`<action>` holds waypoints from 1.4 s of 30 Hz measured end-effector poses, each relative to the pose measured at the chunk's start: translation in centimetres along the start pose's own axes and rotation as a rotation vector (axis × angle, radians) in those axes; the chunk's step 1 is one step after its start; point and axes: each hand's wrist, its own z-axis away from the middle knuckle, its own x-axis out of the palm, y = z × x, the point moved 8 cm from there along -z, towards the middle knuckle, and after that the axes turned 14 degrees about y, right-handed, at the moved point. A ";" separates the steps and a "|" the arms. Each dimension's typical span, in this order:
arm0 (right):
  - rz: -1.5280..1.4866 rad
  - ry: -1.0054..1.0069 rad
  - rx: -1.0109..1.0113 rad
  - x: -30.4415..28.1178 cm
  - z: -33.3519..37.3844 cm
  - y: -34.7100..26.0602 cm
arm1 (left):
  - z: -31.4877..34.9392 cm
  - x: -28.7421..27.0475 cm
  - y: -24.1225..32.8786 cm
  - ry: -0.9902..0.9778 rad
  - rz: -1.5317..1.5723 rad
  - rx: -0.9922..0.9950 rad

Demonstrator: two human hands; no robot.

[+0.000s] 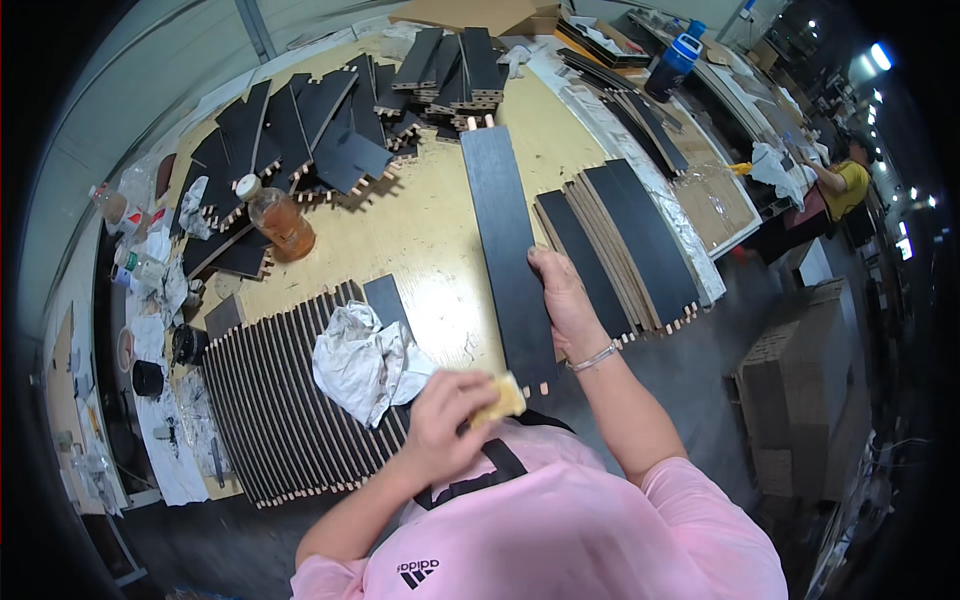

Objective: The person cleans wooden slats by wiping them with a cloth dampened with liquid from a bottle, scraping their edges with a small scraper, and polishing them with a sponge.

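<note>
The right hand [562, 300] clasps the long dark panel [508, 250] near its lower end; the panel runs toward twelve o'clock across the table [420, 225]. It looks stiff, thin and fairly light (edges probably best for holding). At seven o'clock from it, the left hand [445, 420] pinches a yellow sponge [503, 398].

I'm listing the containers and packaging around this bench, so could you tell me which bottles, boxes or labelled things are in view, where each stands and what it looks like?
Bottle: on the bench's left part, clear with amber-brown liquid, pale cap.
Small bottle: far left edge, clear, red cap.
Jug: far right end of the bench, dark body, blue and white top.
Cardboard boxes: stacked on the floor at right, plain brown.
No screens or signs can be made out.
</note>
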 end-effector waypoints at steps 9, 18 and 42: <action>-0.075 0.059 -0.003 -1.1 -0.5 0.0 | -3.0 -1.8 -0.4 0.192 -0.064 -0.110; -0.024 0.062 -0.110 -0.2 -0.9 -1.3 | -1.6 -0.8 2.6 0.130 -0.087 -0.007; 0.039 0.001 0.261 5.4 2.5 10.7 | 23.5 -49.5 -12.8 1.169 -0.292 -0.773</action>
